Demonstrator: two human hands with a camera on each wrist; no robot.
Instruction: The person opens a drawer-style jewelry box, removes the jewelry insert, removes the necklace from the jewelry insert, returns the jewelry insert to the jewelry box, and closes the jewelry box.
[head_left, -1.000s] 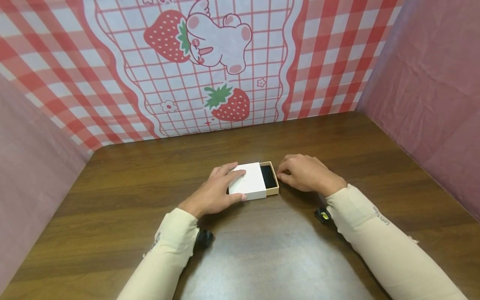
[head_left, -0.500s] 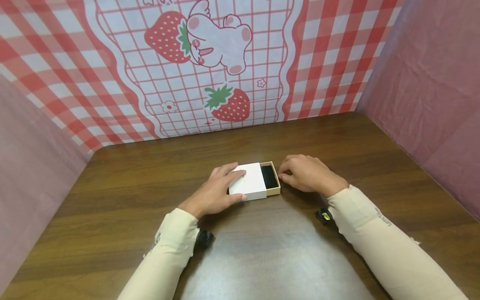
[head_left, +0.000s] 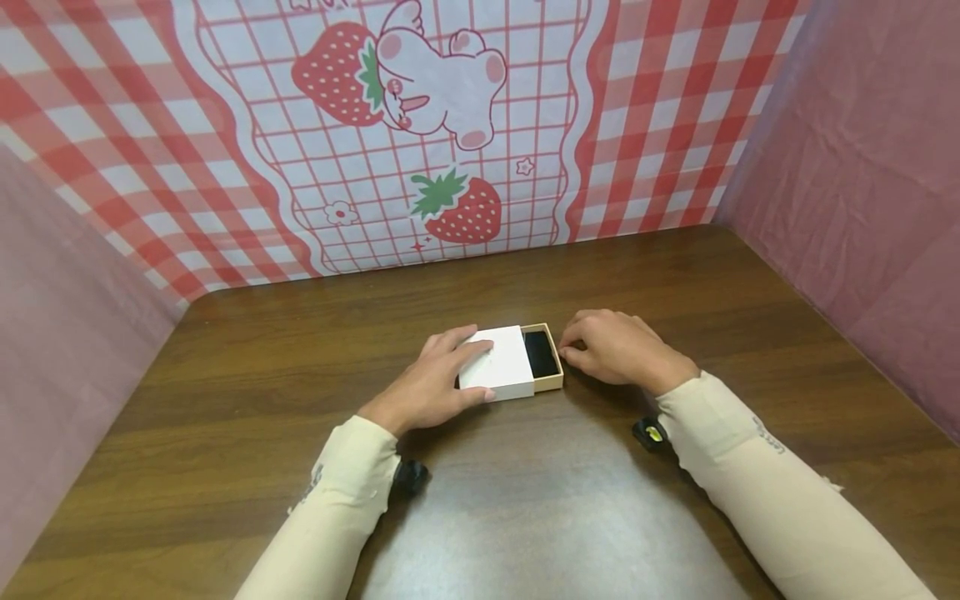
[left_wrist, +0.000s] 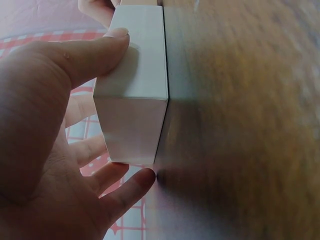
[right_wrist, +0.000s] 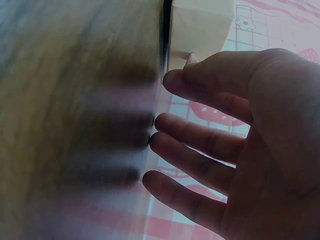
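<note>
A small white box sleeve (head_left: 506, 360) lies flat on the brown wooden table (head_left: 555, 517), with a tan-edged drawer (head_left: 549, 384) partly out of its right end. Black lining (head_left: 540, 355) shows inside the drawer. My left hand (head_left: 427, 385) grips the sleeve, thumb along its near side and fingers over its top and far side. In the left wrist view, the thumb presses the sleeve's side wall (left_wrist: 145, 65). At the drawer's outer end, my right hand (head_left: 618, 348) has thumb and index finger pinched together; whatever small part they pinch is hidden. Its other fingers reach down by the tabletop.
A red-and-white checked cloth (head_left: 660, 125) with strawberries hangs behind the table's far edge. Pink cloth stands on the left (head_left: 60, 350) and right (head_left: 862, 192). Dark wrist cameras sit at both sleeve cuffs, close over the tabletop.
The drawer has slid slightly farther right out of the sleeve, and my right hand has shifted right with it. My left hand has stayed on the sleeve.
</note>
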